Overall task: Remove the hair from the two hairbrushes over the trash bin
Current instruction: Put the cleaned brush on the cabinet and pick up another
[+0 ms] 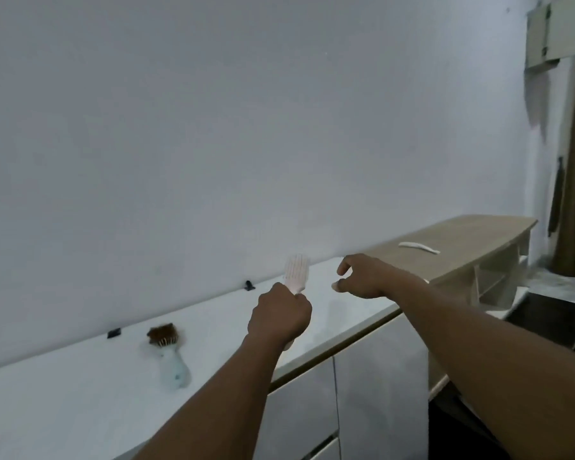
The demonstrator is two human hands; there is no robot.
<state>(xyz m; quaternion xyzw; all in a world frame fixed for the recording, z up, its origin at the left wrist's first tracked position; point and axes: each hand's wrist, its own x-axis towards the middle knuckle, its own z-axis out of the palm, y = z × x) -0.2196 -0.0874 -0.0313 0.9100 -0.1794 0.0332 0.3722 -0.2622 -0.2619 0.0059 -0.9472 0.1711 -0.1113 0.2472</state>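
My left hand (279,315) is closed around the handle of a pale pink hairbrush (296,272), whose head points up and away above the white counter (80,393). Just right of the brush head hovers my right hand (359,277), fingers apart and holding nothing. A second hairbrush (170,355) lies on the counter to the left, with a light blue handle and a clump of brown hair on its bristles. No trash bin is in view.
A wooden side table (462,247) stands to the right of the counter, with a white curved object (419,248) on it. Two small black clips (249,285) (113,333) sit by the wall. Cabinet doors (362,393) are below the counter. A dark floor patch (551,320) shows at right.
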